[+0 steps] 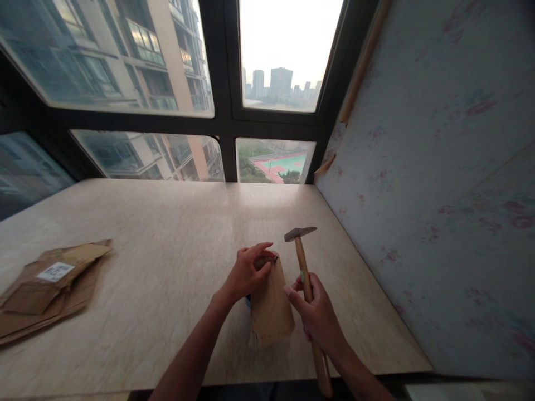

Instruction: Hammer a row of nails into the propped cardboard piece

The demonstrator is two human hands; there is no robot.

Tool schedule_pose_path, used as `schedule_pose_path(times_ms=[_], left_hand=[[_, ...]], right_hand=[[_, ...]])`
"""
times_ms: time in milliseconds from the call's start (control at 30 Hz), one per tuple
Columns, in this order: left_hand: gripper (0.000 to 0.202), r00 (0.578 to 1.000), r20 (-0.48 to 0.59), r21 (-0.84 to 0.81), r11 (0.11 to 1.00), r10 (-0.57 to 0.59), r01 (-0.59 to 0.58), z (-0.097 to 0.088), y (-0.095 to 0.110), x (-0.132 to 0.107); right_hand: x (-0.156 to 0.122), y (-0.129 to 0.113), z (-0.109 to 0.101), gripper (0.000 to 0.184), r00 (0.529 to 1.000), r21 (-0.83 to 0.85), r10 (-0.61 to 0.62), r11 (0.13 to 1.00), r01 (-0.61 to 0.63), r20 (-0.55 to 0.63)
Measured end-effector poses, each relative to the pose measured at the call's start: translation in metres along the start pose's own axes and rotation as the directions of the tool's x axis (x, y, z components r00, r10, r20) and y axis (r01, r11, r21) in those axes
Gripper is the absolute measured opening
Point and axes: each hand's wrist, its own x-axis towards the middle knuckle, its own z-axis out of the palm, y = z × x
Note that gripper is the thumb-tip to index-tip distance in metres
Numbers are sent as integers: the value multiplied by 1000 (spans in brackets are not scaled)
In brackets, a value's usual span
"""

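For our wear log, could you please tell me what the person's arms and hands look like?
The left hand and right hand are bare: no gloves, and no rings or watch that I can see. The forearms are bare too, with no sleeve in view.

Dim daylight from windows, hazy, edges warped
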Motion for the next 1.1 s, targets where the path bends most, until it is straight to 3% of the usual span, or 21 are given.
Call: schedule_pose_path(times_ms=[233,600,1100], left_hand=[[19,995,-9,118,989,96,-94,2,-1,6],[15,990,13,72,987,140,-140,0,-12,7],[13,988,1,69,986,154,-153,-2,-10,6]], right_hand=[[7,3,7,35,999,33,24,999,-23,-29],[11,3,13,38,998,70,68,995,-67,-7],[13,2,13,40,997,94,82,992,-83,17]])
